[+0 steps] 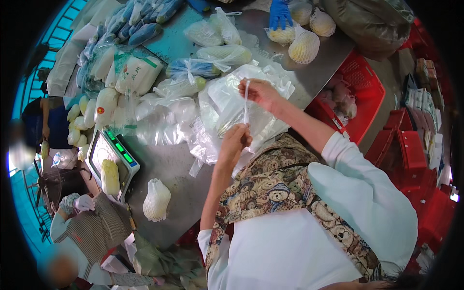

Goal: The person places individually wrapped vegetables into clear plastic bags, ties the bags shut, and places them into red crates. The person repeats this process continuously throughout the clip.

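Both hands hold the twisted neck of a clear plastic bag (246, 108), stretched between them. My left hand (235, 142) grips its lower end, and my right hand (258, 93) pinches the upper end. Part of a pale green item (224, 127) shows through plastic beside my left hand; what it is I cannot tell. Beneath my hands lies a loose pile of clear plastic bags (217, 98). Tied bags of vegetables, one pale green (224, 54) and one blue-wrapped (190, 69), rest just beyond the pile.
A scale (132, 170) carries a napa cabbage (110, 177); a net-sleeved one (156, 200) lies beside it. Across the metal table, another person's blue-gloved hand (280, 14) touches a netted cabbage (281, 35). A co-worker (94, 224) stands left. A red crate (366, 98) adjoins the right edge.
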Tool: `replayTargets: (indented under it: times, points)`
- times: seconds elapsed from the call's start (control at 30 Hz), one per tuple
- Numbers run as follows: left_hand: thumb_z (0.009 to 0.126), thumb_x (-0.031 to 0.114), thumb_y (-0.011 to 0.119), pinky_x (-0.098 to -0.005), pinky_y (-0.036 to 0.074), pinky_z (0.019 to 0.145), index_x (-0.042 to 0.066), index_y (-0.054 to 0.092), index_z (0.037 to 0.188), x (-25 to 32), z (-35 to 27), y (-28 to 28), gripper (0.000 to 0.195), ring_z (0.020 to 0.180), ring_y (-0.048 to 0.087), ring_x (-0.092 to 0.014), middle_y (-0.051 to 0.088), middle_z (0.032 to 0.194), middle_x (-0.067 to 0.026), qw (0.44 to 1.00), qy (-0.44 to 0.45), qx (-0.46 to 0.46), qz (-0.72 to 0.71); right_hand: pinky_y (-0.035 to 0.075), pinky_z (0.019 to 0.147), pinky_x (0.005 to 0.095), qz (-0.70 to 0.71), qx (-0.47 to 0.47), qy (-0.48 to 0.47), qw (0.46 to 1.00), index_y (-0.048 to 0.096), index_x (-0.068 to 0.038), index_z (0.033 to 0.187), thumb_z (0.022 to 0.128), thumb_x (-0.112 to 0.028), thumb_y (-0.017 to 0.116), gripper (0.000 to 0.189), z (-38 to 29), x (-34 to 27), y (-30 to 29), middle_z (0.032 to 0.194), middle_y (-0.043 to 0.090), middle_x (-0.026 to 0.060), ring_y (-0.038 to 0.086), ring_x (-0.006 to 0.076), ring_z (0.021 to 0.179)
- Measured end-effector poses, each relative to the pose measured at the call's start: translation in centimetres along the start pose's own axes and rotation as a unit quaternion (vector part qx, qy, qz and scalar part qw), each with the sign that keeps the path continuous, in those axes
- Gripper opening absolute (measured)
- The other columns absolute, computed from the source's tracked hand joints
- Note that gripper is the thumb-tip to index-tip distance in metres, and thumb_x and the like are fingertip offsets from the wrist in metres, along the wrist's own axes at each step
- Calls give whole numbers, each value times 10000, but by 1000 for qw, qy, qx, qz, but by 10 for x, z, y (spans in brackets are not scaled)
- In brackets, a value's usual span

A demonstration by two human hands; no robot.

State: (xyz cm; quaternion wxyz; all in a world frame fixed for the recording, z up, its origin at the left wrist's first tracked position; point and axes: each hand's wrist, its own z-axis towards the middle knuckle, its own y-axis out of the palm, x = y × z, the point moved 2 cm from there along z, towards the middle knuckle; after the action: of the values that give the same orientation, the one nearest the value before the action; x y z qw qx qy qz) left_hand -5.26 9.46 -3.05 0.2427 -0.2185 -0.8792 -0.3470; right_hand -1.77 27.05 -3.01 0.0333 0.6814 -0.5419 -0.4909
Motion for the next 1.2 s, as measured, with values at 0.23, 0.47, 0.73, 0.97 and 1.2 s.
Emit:
replayTargets:
  times: [0.23,0.47,0.73,0.97,1.2]
  points:
    - [836,141,429,-199,303,430,59,463,762,14,20,-56,116,468,350,-83,439,625,-12,950,-13,-41,-311,392,490,214,-328,-102,37,938,573,16,856,844,-134,472,181,-22,21,-42,649,553,61,457,84,469]
    - [832,155,477,-192,396,564,1,551,941,23,-8,19,203,598,473,-101,545,844,-54,974,69,-115,181,385,498,205,-322,-202,-18,925,597,1,875,769,-66,495,161,-28,22,-5,654,568,12,489,72,553]
    - [795,79,525,-180,313,466,16,534,944,52,28,-33,162,531,351,-84,454,711,-49,952,-41,104,-285,396,537,284,-575,-319,-152,738,533,-49,753,665,-159,602,157,-51,35,-55,623,529,58,502,134,575]
    - [747,90,581,-153,225,375,4,558,879,91,23,83,158,429,322,-10,466,585,10,979,153,59,120,428,614,388,-728,-246,-242,592,557,-23,719,599,-297,650,313,-1,6,-3,700,560,153,546,326,684]
    - [763,203,542,-229,379,419,-15,571,834,139,113,45,231,518,513,-109,602,697,-99,920,207,222,249,385,510,277,-502,-169,5,848,596,-18,753,667,-306,639,304,22,-60,-22,610,541,44,503,137,543]
